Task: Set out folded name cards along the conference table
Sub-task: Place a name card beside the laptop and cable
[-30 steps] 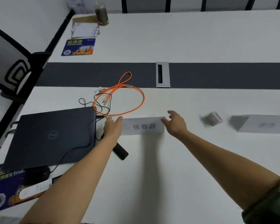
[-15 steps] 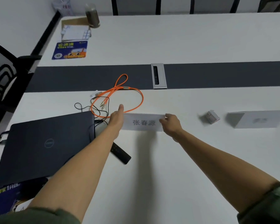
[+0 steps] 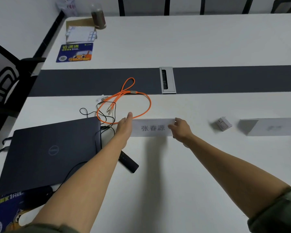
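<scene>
A folded white name card (image 3: 151, 127) with three printed characters stands on the white conference table (image 3: 158, 174), in front of me. My left hand (image 3: 125, 126) lies flat against the card's left end, fingers straight. At the card's right end, my right hand (image 3: 181, 129) pinches it with thumb on the front face and fingers over the top edge. A second folded name card (image 3: 269, 126) stands on the table farther right, its print blurred.
A closed dark laptop (image 3: 52, 152) lies left of the card with black wires and an orange cable loop (image 3: 124, 101) beside it. A black remote (image 3: 128, 163) lies under my left forearm. A small grey box (image 3: 223, 123) sits between the cards. A cable port (image 3: 167, 80) is in the table's dark strip.
My right hand closed in from open beside the card and now pinches its right end. My left hand stays against the left end. The view has shifted slightly.
</scene>
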`<act>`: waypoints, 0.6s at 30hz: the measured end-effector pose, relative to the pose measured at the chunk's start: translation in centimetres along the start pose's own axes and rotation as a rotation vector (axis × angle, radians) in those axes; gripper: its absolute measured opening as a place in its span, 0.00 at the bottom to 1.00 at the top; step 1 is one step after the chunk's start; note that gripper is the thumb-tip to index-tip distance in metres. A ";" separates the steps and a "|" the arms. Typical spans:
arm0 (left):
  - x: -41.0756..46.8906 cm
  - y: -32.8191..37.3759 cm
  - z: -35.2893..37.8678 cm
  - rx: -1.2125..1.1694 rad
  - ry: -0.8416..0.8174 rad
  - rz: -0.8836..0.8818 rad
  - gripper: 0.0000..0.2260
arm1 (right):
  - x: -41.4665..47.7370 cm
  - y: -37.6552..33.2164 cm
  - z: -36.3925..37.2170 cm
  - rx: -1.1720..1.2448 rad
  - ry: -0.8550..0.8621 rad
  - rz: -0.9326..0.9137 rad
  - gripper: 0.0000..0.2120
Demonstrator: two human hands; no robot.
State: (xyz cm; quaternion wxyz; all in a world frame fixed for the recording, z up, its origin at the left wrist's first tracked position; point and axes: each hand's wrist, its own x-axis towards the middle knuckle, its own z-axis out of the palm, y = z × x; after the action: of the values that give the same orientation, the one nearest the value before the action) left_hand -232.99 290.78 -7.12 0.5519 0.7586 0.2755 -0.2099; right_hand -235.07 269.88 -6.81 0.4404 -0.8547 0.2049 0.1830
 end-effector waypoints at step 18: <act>-0.8 -0.2 -0.9 0.064 -0.050 0.029 0.27 | -0.7 -0.3 -0.2 -0.273 0.118 -0.107 0.19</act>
State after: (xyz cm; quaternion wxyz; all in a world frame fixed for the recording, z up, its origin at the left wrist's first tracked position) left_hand -233.71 291.57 -6.55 0.5371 0.7742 0.2440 -0.2295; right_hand -235.50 270.08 -6.13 0.3162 -0.9257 0.1577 0.1347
